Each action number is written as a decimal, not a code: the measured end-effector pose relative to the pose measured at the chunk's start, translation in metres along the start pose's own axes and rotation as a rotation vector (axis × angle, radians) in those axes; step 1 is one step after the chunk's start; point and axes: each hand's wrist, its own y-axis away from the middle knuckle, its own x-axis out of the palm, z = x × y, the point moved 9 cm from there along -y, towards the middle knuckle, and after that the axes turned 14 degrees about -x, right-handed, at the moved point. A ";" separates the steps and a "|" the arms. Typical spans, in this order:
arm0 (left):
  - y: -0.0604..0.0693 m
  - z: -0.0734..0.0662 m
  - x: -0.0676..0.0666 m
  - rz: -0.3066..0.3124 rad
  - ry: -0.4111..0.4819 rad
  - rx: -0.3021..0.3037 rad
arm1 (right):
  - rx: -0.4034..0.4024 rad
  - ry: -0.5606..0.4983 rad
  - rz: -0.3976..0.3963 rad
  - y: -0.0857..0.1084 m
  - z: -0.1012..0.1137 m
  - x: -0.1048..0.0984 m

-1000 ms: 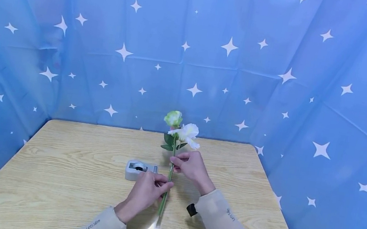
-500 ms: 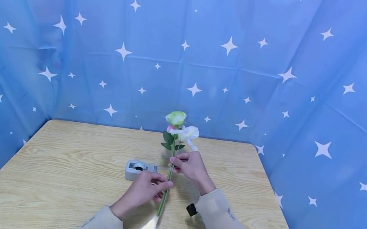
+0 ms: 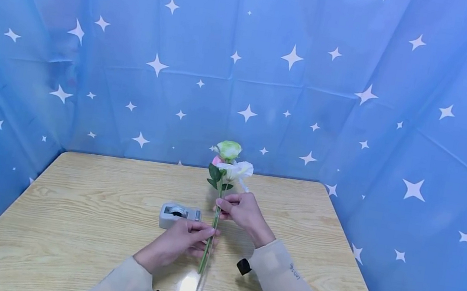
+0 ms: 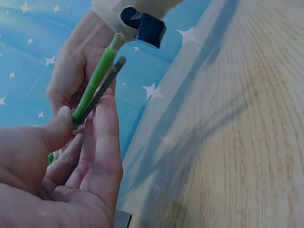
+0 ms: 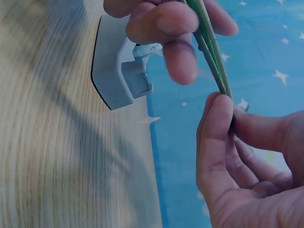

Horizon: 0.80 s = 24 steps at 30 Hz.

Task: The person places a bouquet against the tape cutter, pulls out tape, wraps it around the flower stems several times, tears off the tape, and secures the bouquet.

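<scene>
A small bunch of flowers stands tilted in my hands: a green-and-white bloom (image 3: 228, 150), a white bloom (image 3: 239, 170), a partly hidden pink bloom (image 3: 217, 161) and dark green leaves (image 3: 212, 176). My right hand (image 3: 243, 213) pinches the stems just below the leaves, between thumb and forefinger. Lower down, my left hand (image 3: 183, 238) holds the green stems (image 4: 95, 85) between its thumb and fingers. The stems' cut ends stick out below the left hand. In the right wrist view, the stems (image 5: 211, 52) run together into the right hand's pinch.
Behind the left hand, a grey tape dispenser (image 3: 168, 219) rests on the wooden table (image 3: 91, 215). A blue curtain (image 3: 211, 51) with white stars hangs behind and at both sides. Each wrist carries a small black camera (image 3: 244, 267).
The green-and-white bloom has shifted right and the pink bloom shows more, so the bunch has turned. The left wrist has moved slightly left and its fingers have shifted on the stems. The right hand stays put.
</scene>
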 end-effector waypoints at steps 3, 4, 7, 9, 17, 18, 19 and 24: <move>-0.003 0.003 0.000 0.041 0.050 -0.022 | 0.005 -0.013 0.010 -0.001 -0.002 0.001; -0.003 0.004 0.001 0.049 0.060 -0.029 | 0.007 -0.016 0.013 -0.001 -0.003 0.001; -0.006 0.005 0.001 0.062 0.070 -0.038 | 0.023 -0.030 0.016 -0.002 -0.006 0.002; -0.006 0.005 0.001 0.062 0.065 -0.037 | 0.029 -0.035 0.020 -0.002 -0.007 0.003; -0.007 0.005 -0.001 0.053 0.052 -0.020 | 0.021 -0.041 0.048 0.000 -0.006 0.004; -0.007 0.005 -0.001 0.050 0.054 -0.019 | 0.019 -0.040 0.051 0.000 -0.006 0.004; -0.007 0.004 -0.001 0.047 0.054 -0.018 | 0.018 -0.039 0.051 0.000 -0.006 0.004; -0.006 0.003 -0.001 0.024 0.038 -0.020 | 0.017 -0.039 0.056 0.000 -0.006 0.003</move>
